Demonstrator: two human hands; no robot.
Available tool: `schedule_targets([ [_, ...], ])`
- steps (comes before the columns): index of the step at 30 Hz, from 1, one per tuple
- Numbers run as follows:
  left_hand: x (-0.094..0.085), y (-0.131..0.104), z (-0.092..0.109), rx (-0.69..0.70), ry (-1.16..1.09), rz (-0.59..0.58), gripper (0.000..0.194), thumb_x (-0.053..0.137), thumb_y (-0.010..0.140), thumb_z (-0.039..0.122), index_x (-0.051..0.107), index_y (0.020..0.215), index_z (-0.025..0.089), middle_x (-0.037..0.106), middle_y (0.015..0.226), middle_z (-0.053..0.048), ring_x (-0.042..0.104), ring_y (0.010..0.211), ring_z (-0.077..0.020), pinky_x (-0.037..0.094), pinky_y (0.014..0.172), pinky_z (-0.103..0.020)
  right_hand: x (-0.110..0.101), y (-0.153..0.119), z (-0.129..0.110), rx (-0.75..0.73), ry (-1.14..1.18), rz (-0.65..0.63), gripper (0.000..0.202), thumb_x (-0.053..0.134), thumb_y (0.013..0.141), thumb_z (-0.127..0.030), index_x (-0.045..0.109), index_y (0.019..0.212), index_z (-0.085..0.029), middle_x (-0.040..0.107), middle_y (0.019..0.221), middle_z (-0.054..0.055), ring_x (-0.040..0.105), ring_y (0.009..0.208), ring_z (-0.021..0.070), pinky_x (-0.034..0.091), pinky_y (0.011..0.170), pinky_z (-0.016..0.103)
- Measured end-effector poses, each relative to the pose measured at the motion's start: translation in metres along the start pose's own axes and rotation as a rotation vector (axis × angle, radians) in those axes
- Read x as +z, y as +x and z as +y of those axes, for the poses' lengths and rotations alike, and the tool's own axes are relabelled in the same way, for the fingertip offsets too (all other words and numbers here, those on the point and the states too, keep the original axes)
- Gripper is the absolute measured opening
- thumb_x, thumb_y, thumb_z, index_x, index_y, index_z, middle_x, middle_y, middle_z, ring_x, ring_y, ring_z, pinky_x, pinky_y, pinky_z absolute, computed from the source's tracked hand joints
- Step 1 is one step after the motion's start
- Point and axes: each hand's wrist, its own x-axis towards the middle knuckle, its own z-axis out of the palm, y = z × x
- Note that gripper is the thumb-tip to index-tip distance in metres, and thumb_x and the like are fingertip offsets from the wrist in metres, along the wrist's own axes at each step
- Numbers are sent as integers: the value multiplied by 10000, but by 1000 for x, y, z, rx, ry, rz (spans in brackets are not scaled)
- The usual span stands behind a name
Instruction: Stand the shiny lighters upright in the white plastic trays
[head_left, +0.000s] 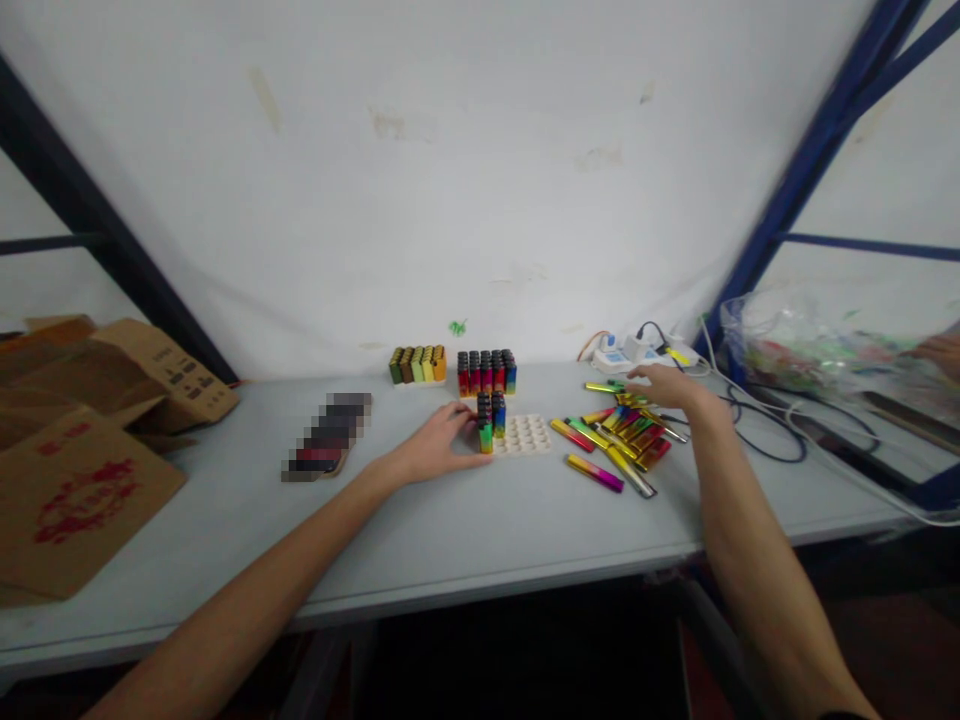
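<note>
My left hand [442, 442] is at the left end of a white tray [531, 436] with rows of round holes, thumb in front and fingers behind. A few black-topped lighters [486, 436], with green, yellow and blue bodies, stand upright in the tray beside that hand. Over at the right, my right hand [666, 386] reaches above a loose pile of shiny lighters [626, 430] in gold, red, green and purple. Its fingers are stretched out, and I see nothing held in them; the fingertips partly blend with the pile.
Behind the tray stand a block of black-topped lighters [487, 372] and a block of yellow-topped ones [418, 365]. A pixelated dark object [328, 440] and cardboard boxes [97, 490] lie left. A power strip [634, 352], cables and a plastic bag [802, 340] are right, near another person's hand [941, 352].
</note>
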Motion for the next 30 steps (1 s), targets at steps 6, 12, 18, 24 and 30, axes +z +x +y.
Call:
schedule_targets([
  [6, -1, 0, 0, 11, -9, 13, 708, 703, 795, 710, 640, 1273, 191, 572, 1357, -125, 549, 1294, -336, 423, 1175, -471, 5, 2, 14, -118, 40, -133, 418, 679, 875, -331, 724, 1272, -208, 711, 1321, 105, 661, 1212, 303, 516, 1008, 375],
  [12, -2, 0, 1, 7, -15, 18, 702, 709, 791, 700, 640, 1271, 193, 577, 1348, -124, 554, 1290, -335, 423, 1175, -475, 6, -3, -6, -55, 259, -223, 613, 831, 703, -341, 679, 1284, -222, 742, 1212, 115, 743, 906, 252, 581, 703, 309],
  [18, -2, 0, 0, 18, -25, 28, 718, 724, 782, 690, 633, 1294, 196, 578, 1354, -123, 558, 1289, -337, 429, 1172, -475, 3, -10, -28, -90, 162, -236, 477, 802, 714, -282, 731, 1177, -195, 762, 1110, 94, 727, 897, 242, 549, 722, 296],
  [24, 0, 0, -2, 17, -9, 22, 733, 706, 796, 703, 625, 1305, 182, 570, 1367, -134, 550, 1296, -340, 420, 1178, -483, -3, -14, -35, -233, 193, -162, 283, 731, 823, -397, 787, 1016, -198, 788, 1008, 108, 720, 862, 261, 539, 748, 319],
  [30, -2, 0, 2, 9, -14, 17, 715, 725, 788, 685, 627, 1298, 194, 578, 1357, -126, 557, 1287, -335, 421, 1175, -485, -9, -19, -36, -304, 484, -134, 412, 639, 909, -506, 718, 1135, -170, 778, 931, 94, 710, 713, 201, 557, 717, 308],
])
